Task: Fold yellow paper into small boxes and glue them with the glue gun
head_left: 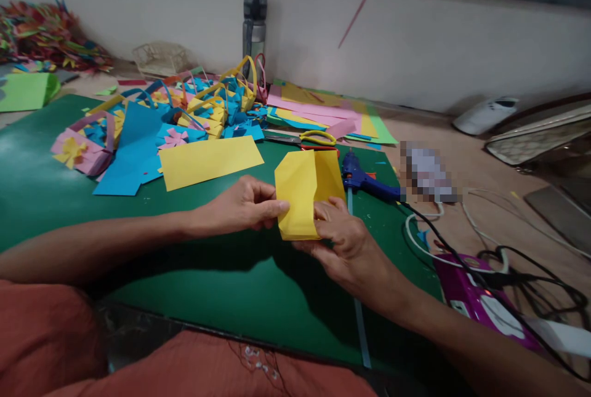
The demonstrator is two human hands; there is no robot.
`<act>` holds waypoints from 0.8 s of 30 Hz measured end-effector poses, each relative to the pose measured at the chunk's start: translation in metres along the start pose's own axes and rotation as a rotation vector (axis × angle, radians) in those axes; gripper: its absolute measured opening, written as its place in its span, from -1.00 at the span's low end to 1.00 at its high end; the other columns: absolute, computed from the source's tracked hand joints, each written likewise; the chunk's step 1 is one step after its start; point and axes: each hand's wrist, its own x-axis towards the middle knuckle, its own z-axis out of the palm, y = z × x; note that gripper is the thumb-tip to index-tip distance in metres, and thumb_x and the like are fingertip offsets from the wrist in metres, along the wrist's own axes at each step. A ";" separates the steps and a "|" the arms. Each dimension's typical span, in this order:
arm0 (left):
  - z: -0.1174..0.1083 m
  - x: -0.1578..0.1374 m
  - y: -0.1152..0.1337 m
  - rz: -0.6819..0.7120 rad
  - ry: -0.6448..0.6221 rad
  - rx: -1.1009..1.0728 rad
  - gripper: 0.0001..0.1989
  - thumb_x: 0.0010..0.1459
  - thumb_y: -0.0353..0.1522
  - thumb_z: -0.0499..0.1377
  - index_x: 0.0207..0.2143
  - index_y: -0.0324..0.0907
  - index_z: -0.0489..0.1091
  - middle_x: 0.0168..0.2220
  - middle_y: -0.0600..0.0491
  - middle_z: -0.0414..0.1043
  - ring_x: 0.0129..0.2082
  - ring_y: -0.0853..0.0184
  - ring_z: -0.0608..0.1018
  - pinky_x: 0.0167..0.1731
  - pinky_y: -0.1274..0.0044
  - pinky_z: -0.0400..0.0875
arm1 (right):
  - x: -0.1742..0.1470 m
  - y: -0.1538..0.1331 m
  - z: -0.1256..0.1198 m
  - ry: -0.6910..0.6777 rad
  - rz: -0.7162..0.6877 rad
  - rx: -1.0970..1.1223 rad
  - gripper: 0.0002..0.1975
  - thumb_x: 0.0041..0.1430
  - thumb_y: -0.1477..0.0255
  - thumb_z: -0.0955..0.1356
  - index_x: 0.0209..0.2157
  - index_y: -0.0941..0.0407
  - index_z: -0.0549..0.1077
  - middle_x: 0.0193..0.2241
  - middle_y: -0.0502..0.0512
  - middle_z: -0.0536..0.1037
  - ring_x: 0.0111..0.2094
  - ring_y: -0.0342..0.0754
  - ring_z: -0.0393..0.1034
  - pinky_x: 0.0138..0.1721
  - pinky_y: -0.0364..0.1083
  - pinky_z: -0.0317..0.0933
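A folded yellow paper box [298,194] is held upright between both hands above the green board [194,274]. My left hand [252,203] pinches its left edge, thumb in front. From the right, my right hand [339,231] grips the lower part, with some fingers inside the fold and the thumb side underneath; part of those fingers is hidden. A flat yellow paper strip [212,160] lies just beyond my left hand. Past the box are scissors [318,138] with yellow and red handles. A blue glue gun [369,178] rests to the right of the box.
Small paper baskets [87,144] with handles crowd the board's far left, beside blue paper [127,157]. Coloured sheets [314,108] are stacked behind. On the right lie a purple power strip [484,298] and tangled cables [530,280]. A pale blue strip [361,329] hangs over the front edge.
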 end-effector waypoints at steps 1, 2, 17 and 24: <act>0.000 0.000 -0.001 0.005 -0.003 -0.005 -0.72 0.09 -0.25 0.09 -0.56 -0.27 0.32 -0.65 0.17 0.28 -0.65 0.55 0.30 -0.65 0.71 0.18 | 0.000 0.001 0.000 -0.001 -0.001 0.007 -0.86 0.03 0.57 0.33 -0.57 0.14 0.39 -0.56 -0.06 0.34 -0.44 -0.17 0.19 -0.28 -0.07 -0.01; 0.000 0.001 -0.002 0.013 -0.004 -0.008 -0.72 0.09 -0.24 0.09 -0.56 -0.27 0.33 -0.65 0.17 0.28 -0.65 0.55 0.30 -0.65 0.71 0.17 | 0.000 0.001 0.000 -0.003 -0.001 0.015 -0.86 0.02 0.57 0.33 -0.57 0.14 0.38 -0.56 -0.07 0.33 -0.44 -0.17 0.19 -0.29 -0.07 -0.02; 0.000 0.003 -0.009 0.079 -0.112 -0.043 -0.78 0.05 -0.28 0.11 -0.52 -0.28 0.35 -0.61 0.14 0.27 -0.62 0.52 0.28 -0.60 0.65 0.18 | 0.000 0.004 -0.004 -0.031 0.062 0.066 -0.89 0.03 0.57 0.33 -0.52 0.12 0.41 -0.49 -0.03 0.38 -0.36 -0.12 0.22 -0.24 -0.03 -0.01; -0.001 0.001 -0.010 0.164 -0.125 0.056 -0.74 0.13 -0.28 0.03 -0.50 -0.28 0.33 -0.59 0.13 0.23 -0.60 0.51 0.23 -0.60 0.64 0.13 | -0.001 0.004 -0.003 -0.038 0.049 0.069 -0.87 0.05 0.58 0.31 -0.53 0.12 0.39 -0.50 -0.04 0.38 -0.37 -0.14 0.23 -0.22 -0.02 -0.01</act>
